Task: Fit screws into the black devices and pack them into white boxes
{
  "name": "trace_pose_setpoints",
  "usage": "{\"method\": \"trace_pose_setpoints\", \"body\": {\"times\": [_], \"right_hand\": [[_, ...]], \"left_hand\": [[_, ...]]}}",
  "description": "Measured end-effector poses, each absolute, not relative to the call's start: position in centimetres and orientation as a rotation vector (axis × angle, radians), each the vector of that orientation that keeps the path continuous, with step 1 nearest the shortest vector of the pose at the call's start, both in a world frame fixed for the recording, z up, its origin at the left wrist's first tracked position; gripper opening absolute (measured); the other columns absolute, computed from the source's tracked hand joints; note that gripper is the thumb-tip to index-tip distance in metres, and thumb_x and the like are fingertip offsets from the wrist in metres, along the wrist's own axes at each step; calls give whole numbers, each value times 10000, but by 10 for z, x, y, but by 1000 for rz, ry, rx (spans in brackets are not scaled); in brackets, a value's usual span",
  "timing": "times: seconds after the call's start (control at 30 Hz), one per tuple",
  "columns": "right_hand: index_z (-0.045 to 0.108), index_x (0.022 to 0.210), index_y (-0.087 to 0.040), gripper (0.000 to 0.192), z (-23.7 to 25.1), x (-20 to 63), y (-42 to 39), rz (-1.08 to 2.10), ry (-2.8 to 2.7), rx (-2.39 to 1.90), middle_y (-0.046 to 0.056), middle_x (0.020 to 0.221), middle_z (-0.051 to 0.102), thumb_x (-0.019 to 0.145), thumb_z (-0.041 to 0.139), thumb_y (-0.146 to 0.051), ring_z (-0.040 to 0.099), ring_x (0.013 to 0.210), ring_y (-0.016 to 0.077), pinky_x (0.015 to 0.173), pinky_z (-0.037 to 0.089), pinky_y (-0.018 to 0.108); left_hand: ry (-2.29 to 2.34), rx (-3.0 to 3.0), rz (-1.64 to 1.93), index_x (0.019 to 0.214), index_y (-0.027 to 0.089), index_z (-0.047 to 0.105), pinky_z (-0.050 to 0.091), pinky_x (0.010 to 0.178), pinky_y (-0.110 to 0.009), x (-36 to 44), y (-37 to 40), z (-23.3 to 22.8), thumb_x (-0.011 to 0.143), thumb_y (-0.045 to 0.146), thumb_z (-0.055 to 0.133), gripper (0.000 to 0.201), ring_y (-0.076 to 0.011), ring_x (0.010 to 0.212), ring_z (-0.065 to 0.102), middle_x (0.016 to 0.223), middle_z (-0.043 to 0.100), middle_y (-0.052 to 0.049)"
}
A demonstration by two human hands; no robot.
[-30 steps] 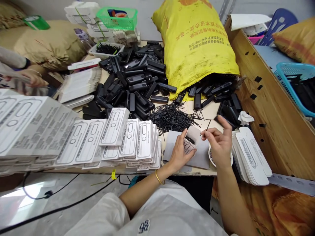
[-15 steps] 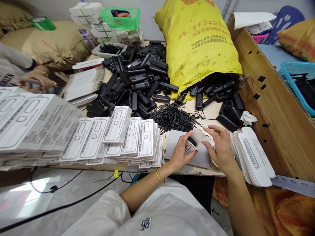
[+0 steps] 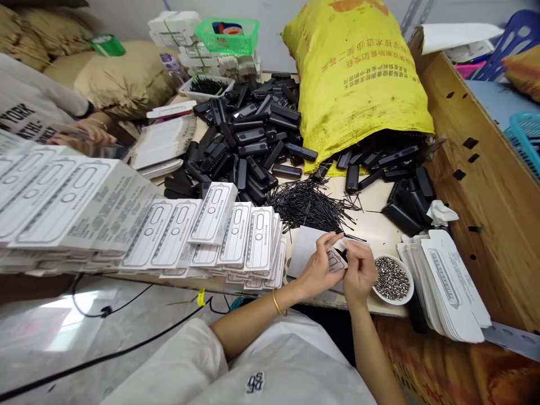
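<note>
My left hand [image 3: 318, 270] is wrapped round a small white printed box [image 3: 336, 262], tilted up over the table's front edge. Something black shows inside its open end. My right hand [image 3: 358, 270] has its fingers drawn together at that same end, on the box's flap; the fingertips are partly hidden. Under the hands lies a grey-white sheet or pad [image 3: 304, 250]. Right beside my right hand stands a white bowl [image 3: 396, 301] of small shiny metal pieces. A heap of thin black sticks [image 3: 306, 205] lies just beyond the hands.
Black plastic cases [image 3: 253, 135] pile up behind, spilling from a yellow sack [image 3: 363, 73]. Stacked printed boxes [image 3: 172, 236] line the left edge. Flat cartons [image 3: 445, 281] lie at right beside a wooden side board [image 3: 485, 197]. Another person's hand [image 3: 95, 132] is at far left.
My right hand has gone from spread fingers beside the box to closed fingers at its open end. The bowl of metal pieces has come into sight. The view has shifted slightly.
</note>
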State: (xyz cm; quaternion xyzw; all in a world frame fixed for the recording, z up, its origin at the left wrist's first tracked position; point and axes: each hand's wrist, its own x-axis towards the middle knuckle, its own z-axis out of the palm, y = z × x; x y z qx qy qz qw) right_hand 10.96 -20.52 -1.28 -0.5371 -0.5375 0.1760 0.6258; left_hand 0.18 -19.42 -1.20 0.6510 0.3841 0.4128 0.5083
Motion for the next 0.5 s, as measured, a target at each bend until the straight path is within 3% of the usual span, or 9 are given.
{"method": "trace_pose_setpoints", "body": {"times": [0.07,0.33,0.5], "right_hand": [[659,980,-233,129,-10,110,-210,264,-1474,-1156,54,1016,687,900,562,-262,642,1006,224,861,523,421],[628,1054,-223,205,1,108,-209,206,-1475,-1336,62,978,698,919,498,-139,665,942,193,817,548,377],[643,1121,-251,262,-10,113,-217,114,-1647,-1164,73,1076,691,923,482,-188,624,1078,243,890,517,454]], "left_hand": [[917,1544,979,1425,224,114,400,1085,-475,1,-194,-13,780,163,632,829,-250,1319,474,1456,424,-200],[925,1576,938,1418,196,176,364,1120,-480,0,-192,-13,821,235,615,742,-259,1356,429,1438,428,-202],[907,1629,989,1374,186,192,387,1100,-497,0,-195,-26,822,264,618,701,-271,1345,434,1419,420,-214]]}}
